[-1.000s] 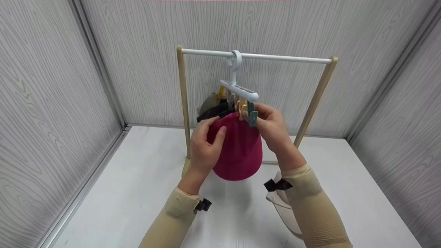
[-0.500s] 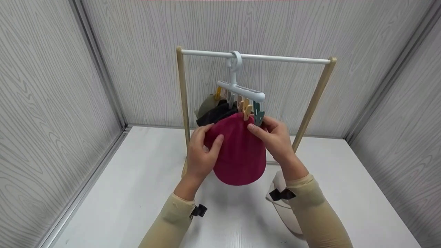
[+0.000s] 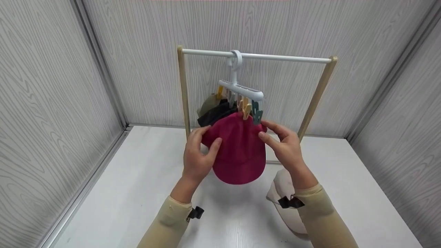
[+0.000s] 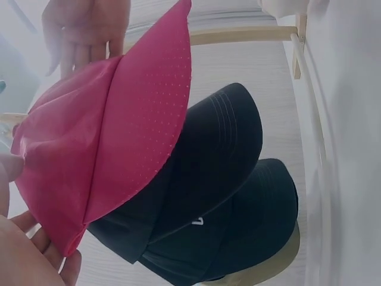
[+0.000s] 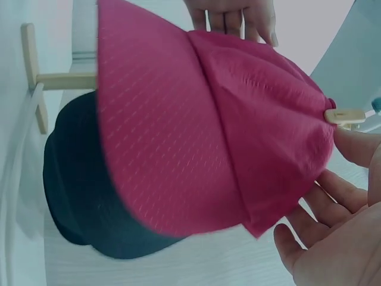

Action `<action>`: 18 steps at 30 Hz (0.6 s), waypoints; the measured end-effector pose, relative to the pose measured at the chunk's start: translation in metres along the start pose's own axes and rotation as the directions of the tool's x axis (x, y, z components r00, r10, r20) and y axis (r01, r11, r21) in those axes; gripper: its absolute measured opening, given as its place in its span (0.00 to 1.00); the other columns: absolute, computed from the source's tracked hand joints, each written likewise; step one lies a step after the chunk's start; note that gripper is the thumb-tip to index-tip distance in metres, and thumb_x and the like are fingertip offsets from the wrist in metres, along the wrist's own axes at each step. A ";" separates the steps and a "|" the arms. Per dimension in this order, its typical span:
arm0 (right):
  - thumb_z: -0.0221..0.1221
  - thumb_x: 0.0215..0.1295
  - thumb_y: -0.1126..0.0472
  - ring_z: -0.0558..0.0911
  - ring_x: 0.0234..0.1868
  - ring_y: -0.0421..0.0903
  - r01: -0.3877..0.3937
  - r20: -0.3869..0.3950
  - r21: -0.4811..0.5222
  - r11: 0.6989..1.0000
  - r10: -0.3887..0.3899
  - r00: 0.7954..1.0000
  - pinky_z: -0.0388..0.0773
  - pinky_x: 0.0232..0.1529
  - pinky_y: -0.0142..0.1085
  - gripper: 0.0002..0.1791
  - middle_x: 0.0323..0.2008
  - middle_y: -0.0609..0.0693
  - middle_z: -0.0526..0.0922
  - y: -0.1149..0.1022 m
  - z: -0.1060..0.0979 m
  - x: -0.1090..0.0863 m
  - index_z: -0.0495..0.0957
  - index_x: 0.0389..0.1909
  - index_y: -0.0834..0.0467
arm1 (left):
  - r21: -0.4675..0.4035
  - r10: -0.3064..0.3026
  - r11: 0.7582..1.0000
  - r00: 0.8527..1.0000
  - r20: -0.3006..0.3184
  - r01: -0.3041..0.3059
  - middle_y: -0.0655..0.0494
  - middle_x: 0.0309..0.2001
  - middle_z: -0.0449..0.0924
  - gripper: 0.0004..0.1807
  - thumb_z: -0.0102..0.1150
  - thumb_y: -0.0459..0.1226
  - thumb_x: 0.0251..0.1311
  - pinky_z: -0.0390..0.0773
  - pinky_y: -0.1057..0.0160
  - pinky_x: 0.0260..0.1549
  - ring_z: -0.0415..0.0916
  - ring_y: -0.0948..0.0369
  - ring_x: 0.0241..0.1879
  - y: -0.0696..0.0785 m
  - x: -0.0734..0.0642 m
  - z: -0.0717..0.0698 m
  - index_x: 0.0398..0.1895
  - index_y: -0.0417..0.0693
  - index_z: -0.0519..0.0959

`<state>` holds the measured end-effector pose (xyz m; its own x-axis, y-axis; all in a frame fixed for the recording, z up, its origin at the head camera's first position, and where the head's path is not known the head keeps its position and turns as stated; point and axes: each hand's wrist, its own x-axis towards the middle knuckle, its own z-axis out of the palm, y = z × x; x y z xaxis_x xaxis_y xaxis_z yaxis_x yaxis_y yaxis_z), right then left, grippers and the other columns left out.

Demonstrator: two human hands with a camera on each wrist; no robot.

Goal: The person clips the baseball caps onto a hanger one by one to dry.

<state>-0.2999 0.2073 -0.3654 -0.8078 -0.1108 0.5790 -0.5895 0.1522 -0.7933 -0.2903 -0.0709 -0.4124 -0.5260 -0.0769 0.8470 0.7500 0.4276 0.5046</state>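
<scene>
A crimson baseball cap [image 3: 240, 151] hangs brim-down from a cream clothespin [image 3: 246, 111] on a white clip hanger [image 3: 244, 90]. My left hand [image 3: 198, 155] holds the cap's left side, thumb on the front and fingers behind. On the opposite side my right hand [image 3: 286, 146] holds it, with the thumb at the edge and fingers reaching behind. A green clothespin [image 3: 257, 116] dangles just above my right fingertips. Behind the crimson cap hang dark caps [image 4: 220, 137] and an olive cap [image 3: 206, 104], partly hidden.
The hanger hooks over the white rail [image 3: 286, 58] of a wooden-legged rack [image 3: 317, 98]. A pale beige cap [image 3: 284, 186] lies on the white table [image 3: 137, 186], partly behind my right forearm. Wood-grain panels [image 3: 144, 34] enclose the table.
My right hand has moved from the green clothespin down and right to the cap's side. My left hand has slid slightly down and left. The cap's front now faces me more squarely.
</scene>
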 end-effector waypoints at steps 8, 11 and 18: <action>0.71 0.75 0.68 0.82 0.70 0.47 0.025 0.016 0.003 1.000 -0.025 1.000 0.73 0.75 0.47 0.21 0.65 0.55 0.88 0.005 -0.011 -0.008 0.86 0.67 0.62 | 0.064 0.035 0.997 0.999 0.029 -0.037 0.47 0.62 0.84 0.27 0.72 0.44 0.74 0.84 0.52 0.55 0.80 0.54 0.58 0.004 0.002 -0.008 0.69 0.38 0.81; 0.70 0.74 0.70 0.83 0.69 0.46 0.024 0.011 0.004 1.000 -0.024 1.000 0.75 0.73 0.44 0.20 0.65 0.57 0.88 0.007 -0.013 -0.011 0.87 0.65 0.64 | 0.086 0.050 0.995 0.998 0.022 -0.052 0.46 0.62 0.84 0.28 0.73 0.44 0.73 0.82 0.50 0.56 0.80 0.53 0.59 0.004 0.001 -0.009 0.68 0.37 0.81; 0.70 0.74 0.71 0.82 0.69 0.45 0.015 0.021 -0.023 1.000 -0.015 1.000 0.74 0.71 0.37 0.20 0.66 0.58 0.87 0.016 -0.022 -0.024 0.86 0.65 0.64 | 0.130 0.125 0.984 0.992 -0.019 -0.122 0.42 0.66 0.82 0.30 0.75 0.42 0.69 0.78 0.44 0.64 0.77 0.47 0.66 0.004 -0.002 -0.012 0.68 0.34 0.81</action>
<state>-0.2896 0.2341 -0.3876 -0.7987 -0.1337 0.5866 -0.6017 0.1731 -0.7798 -0.2809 -0.0797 -0.4103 -0.4203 -0.0395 0.9065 0.7500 0.5473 0.3715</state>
